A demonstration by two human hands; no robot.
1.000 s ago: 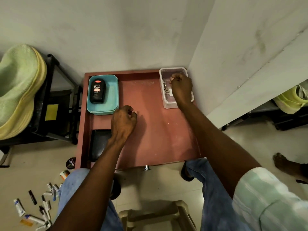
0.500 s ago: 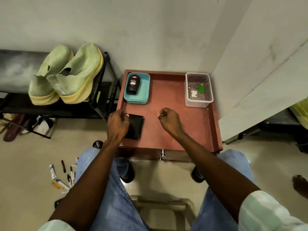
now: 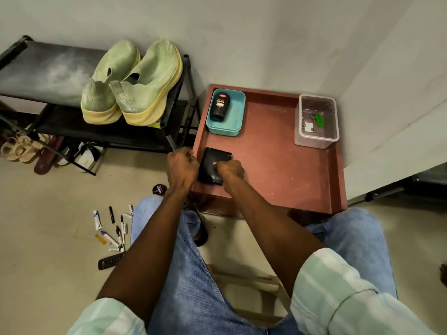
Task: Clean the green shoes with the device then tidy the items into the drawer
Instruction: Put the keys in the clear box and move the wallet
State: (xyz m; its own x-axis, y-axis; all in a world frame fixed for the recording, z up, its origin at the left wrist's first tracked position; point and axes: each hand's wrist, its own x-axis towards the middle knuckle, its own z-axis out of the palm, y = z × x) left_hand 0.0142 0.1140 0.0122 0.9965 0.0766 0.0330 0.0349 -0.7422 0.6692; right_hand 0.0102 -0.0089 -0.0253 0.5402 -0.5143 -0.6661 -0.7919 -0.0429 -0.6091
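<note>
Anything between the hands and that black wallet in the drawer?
Nothing visible. The right hand already touches the flat black leather wallet in the red-brown open drawer, and the left hand sits beside it.

Green shoes (image 3: 131, 83) racked, drawer (image 3: 278, 165) open.
Shoes: pale green knit, yellow soles, upright side by side, left of drawer, heels toward the camera. Drawer is red-brown; black wallet (image 3: 212, 169) front-left in drawer, black bottle (image 3: 219, 106) lying in teal tray (image 3: 235, 117) back-left.
</note>
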